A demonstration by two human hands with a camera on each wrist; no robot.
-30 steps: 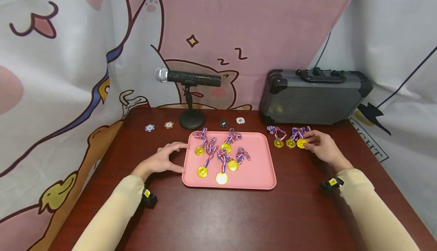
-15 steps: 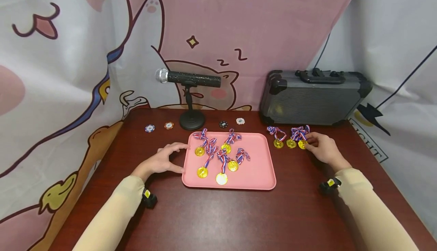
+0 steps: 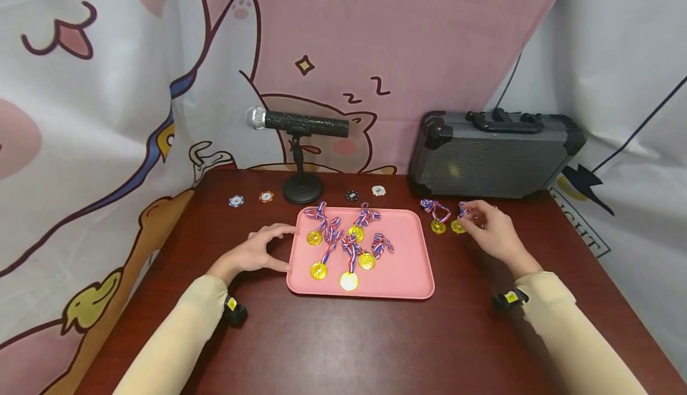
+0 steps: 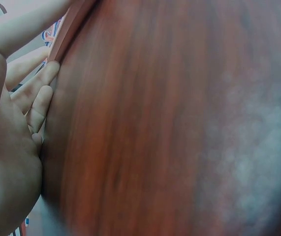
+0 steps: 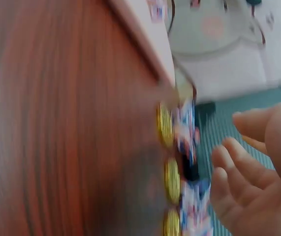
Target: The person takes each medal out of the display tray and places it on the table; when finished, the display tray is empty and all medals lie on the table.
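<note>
Head view: left hand [image 3: 257, 253] sits on the worktop [image 3: 343, 341] at centre-left, fingers spread and only loosely bent, thumb and fingertips against the left edge of the pink tray [image 3: 408, 275]. It grips nothing; looks like it's bracing the tray so it doesn't slide. Left wrist view agrees: fingers lie along the tray rim.

Right hand [image 3: 491, 231] is right of centre, by the loose medals [image 3: 445, 219] lying on the worktop btw the tray and the grey case [image 3: 494, 153]. Fingers curl over the rightmost medal's ribbon [image 3: 463, 209] and seem to pinch it, but the coin itself is hidden under the hand, so grip isn't 100% sure. Right wrist view is blurred: three gold coins in a column near the tray corner, fingers half curled just beside them, no clear contact shown.

Two medals stay plainly visible left of that hand, side by side. Six or so more lie in the tray, ribbons tangled, coins mostly toward the near side.

Behind the tray, upper centre: mic [image 3: 295, 123] on a stand, w/ four poker chips [image 3: 235, 201] spread either side of its base.
</note>
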